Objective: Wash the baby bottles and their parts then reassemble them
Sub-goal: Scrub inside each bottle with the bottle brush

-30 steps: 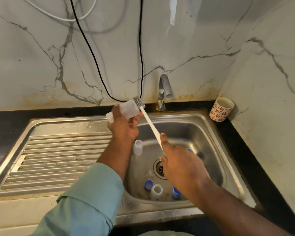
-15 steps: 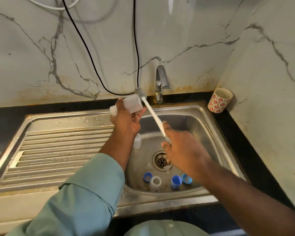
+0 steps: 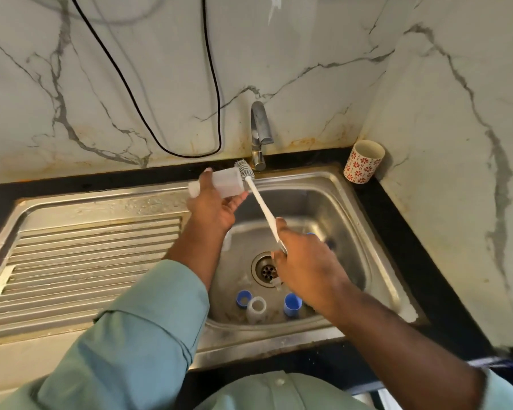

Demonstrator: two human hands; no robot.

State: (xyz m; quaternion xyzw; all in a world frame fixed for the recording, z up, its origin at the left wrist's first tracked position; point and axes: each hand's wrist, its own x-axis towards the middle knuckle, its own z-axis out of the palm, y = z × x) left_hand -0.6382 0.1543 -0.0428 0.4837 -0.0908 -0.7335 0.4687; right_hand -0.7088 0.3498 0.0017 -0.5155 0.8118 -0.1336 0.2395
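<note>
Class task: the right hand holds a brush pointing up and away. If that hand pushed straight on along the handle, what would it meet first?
Probably the bottle in the left hand: the brush head sits at its rim, though depth is unclear.

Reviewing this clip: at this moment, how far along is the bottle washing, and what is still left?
Early to midway. Done: the bottles are taken apart. In hand: the left hand holds a clear bottle while the right hand works the brush at its mouth. Left: the blue ring, blue cap and small clear bottle lie loose in the sink; the tap shows no running water. Nothing is reassembled.
</note>
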